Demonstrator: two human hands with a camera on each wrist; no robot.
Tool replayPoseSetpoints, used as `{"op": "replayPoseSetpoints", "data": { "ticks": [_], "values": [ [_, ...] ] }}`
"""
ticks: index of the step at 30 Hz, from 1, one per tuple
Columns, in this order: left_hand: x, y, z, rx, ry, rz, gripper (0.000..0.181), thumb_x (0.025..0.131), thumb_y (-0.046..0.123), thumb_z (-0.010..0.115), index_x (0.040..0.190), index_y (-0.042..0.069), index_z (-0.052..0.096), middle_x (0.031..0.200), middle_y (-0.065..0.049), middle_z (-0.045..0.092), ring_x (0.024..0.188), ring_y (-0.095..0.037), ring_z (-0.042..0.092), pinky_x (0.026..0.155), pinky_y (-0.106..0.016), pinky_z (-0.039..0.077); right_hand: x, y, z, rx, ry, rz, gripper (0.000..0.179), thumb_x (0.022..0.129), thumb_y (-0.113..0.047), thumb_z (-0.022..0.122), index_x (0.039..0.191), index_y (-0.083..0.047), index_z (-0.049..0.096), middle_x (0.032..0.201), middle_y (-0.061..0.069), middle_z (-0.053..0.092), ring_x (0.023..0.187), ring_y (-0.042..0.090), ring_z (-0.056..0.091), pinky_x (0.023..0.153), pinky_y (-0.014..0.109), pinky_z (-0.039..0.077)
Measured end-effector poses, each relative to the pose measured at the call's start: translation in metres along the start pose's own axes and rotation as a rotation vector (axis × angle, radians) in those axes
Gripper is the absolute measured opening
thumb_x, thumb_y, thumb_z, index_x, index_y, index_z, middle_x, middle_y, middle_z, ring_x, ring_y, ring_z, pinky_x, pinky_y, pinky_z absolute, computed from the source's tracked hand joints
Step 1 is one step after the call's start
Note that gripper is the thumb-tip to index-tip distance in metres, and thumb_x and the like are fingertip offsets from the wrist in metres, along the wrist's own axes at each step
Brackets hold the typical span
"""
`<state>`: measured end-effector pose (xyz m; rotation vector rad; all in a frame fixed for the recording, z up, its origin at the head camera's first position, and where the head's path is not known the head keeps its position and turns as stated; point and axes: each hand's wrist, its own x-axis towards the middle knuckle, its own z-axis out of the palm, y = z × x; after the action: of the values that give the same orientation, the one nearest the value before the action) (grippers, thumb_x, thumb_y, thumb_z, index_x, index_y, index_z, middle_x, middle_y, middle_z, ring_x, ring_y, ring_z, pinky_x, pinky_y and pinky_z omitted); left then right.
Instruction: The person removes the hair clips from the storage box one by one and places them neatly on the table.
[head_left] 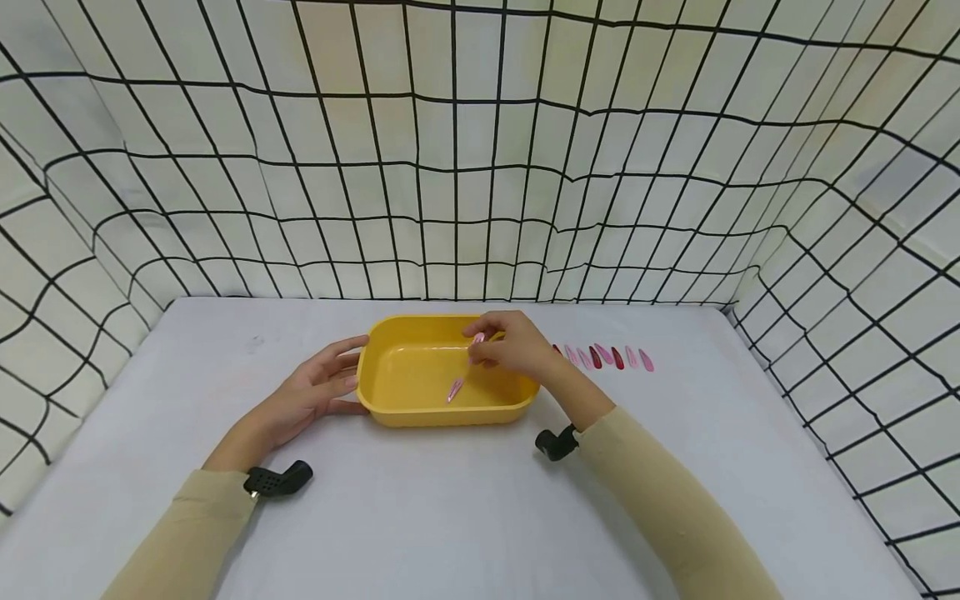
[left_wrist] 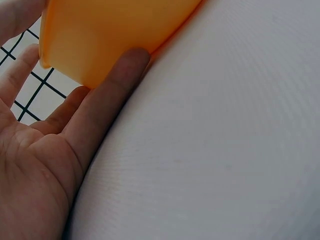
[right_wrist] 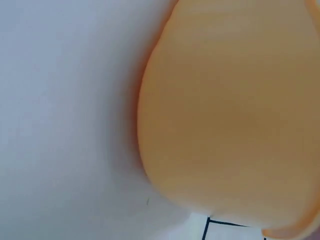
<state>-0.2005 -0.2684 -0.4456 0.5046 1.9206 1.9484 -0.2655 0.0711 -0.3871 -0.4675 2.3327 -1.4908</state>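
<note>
A yellow plastic basin sits on the white table. My left hand rests its spread fingers against the basin's left end; in the left wrist view these fingers lie fairly straight along the outer wall. Over the basin's right part, my right hand pinches a pink snap hair clip between thumb and fingers. Another pink hair clip lies on the basin floor. The right wrist view is filled by the basin's outer wall, and the right hand's grip is hidden there.
To the right of the basin, several pink and dark red hair clips lie in a row, partly behind the right hand. A black wire grid with white backing stands along the back and both sides of the white table.
</note>
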Motion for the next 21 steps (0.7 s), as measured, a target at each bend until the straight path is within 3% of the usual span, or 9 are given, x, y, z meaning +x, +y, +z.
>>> {"op": "replayPoseSetpoints", "data": {
  "ticks": [4,7,11,16,18,21],
  "values": [
    [0.0,-0.001,-0.001,0.004,-0.008,0.007,0.06,0.104,0.006,0.049,0.158,0.015,0.023,0.159,-0.026,0.021,0.124,-0.031,0.058,0.091,-0.049,0.057,-0.004,-0.001,-0.007,0.003,0.024,-0.015,0.021,0.09,-0.015,0.075,0.104,-0.003,0.065,0.095,0.01,0.069,0.088,0.029,0.069,0.074,0.031,0.061],
    [0.001,-0.001,-0.001,0.01,-0.01,0.012,0.06,0.104,0.006,0.048,0.158,0.015,0.023,0.159,-0.026,0.021,0.125,-0.031,0.058,0.091,-0.049,0.057,-0.005,-0.001,-0.012,-0.004,0.062,-0.025,0.02,0.089,-0.018,0.077,0.101,-0.007,0.065,0.091,0.007,0.067,0.081,0.024,0.064,0.067,0.027,0.058],
    [0.0,-0.001,-0.001,0.006,-0.003,0.004,0.061,0.104,0.006,0.048,0.158,0.014,0.023,0.16,-0.024,0.022,0.126,-0.031,0.057,0.091,-0.05,0.057,-0.008,-0.001,-0.023,0.019,0.077,0.005,0.024,0.093,-0.018,0.072,0.116,-0.01,0.069,0.097,0.016,0.065,0.076,0.024,0.056,0.06,0.022,0.048],
    [-0.001,0.0,-0.001,0.001,-0.004,0.003,0.061,0.104,0.006,0.049,0.158,0.013,0.022,0.16,-0.024,0.021,0.125,-0.032,0.058,0.091,-0.05,0.057,-0.016,0.003,-0.04,0.022,0.105,0.055,0.028,0.101,-0.022,0.06,0.124,-0.009,0.069,0.112,0.025,0.062,0.093,0.04,0.058,0.057,0.02,0.043],
    [-0.001,0.0,-0.001,0.001,-0.006,0.005,0.061,0.104,0.007,0.049,0.158,0.013,0.022,0.16,-0.025,0.021,0.125,-0.031,0.058,0.091,-0.05,0.057,-0.022,0.005,-0.047,0.018,0.146,0.069,0.026,0.102,-0.024,0.059,0.121,-0.011,0.07,0.114,0.02,0.064,0.096,0.041,0.056,0.056,0.022,0.043],
    [0.0,-0.001,-0.001,0.006,-0.003,0.002,0.061,0.104,0.007,0.049,0.158,0.014,0.023,0.16,-0.025,0.021,0.125,-0.03,0.058,0.091,-0.05,0.057,-0.03,0.013,-0.061,0.012,0.223,0.086,0.023,0.1,-0.022,0.061,0.118,-0.011,0.07,0.116,0.011,0.067,0.1,0.029,0.061,0.069,0.022,0.055]
  ]
}}
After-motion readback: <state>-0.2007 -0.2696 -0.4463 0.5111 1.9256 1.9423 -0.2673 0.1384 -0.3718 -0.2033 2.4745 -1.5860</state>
